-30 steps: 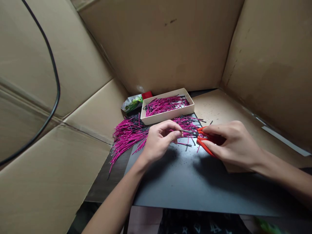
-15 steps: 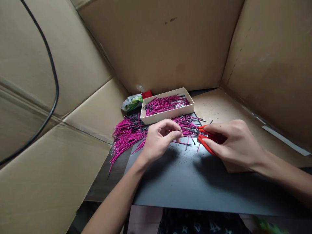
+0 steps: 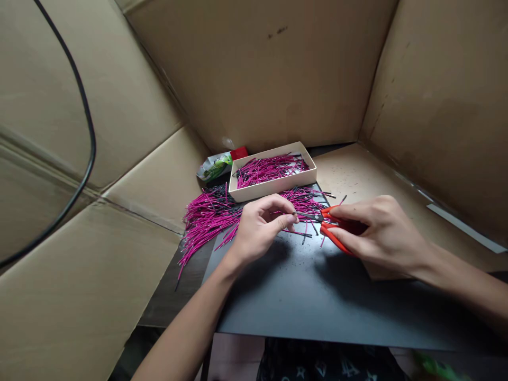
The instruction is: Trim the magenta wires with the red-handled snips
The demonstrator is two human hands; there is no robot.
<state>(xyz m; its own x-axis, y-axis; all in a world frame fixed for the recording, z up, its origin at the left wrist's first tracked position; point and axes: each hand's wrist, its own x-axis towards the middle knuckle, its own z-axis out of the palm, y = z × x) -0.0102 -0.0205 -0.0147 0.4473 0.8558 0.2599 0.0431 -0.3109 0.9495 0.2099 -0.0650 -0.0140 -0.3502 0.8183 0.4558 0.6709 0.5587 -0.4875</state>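
Observation:
My left hand (image 3: pixel 265 225) is closed in a pinch above the grey board. Whatever small piece lies between thumb and forefinger is mostly hidden; only a tiny dark end shows. Red-handled scissors (image 3: pixel 335 235) with slim dark blades are gripped in my right hand (image 3: pixel 383 233). Their blade tips reach the left fingertips. Behind and below both hands spreads a loose pile of magenta wires (image 3: pixel 210 219) with black ends. More such wires lie inside a cream open box (image 3: pixel 273 188) just beyond the hands.
Brown cardboard panels (image 3: pixel 257 79) wall in the work area at the back and sides. A green-and-white packet (image 3: pixel 214 166) sits left of the box. Small scraps dot the grey board (image 3: pixel 278 307) and the cardboard sheet (image 3: pixel 357 177). A black cable (image 3: pixel 89 121) hangs at the left.
The scissors have shifted slightly left and down, bringing the blade tips to the left fingertips. The left hand has hardly moved.

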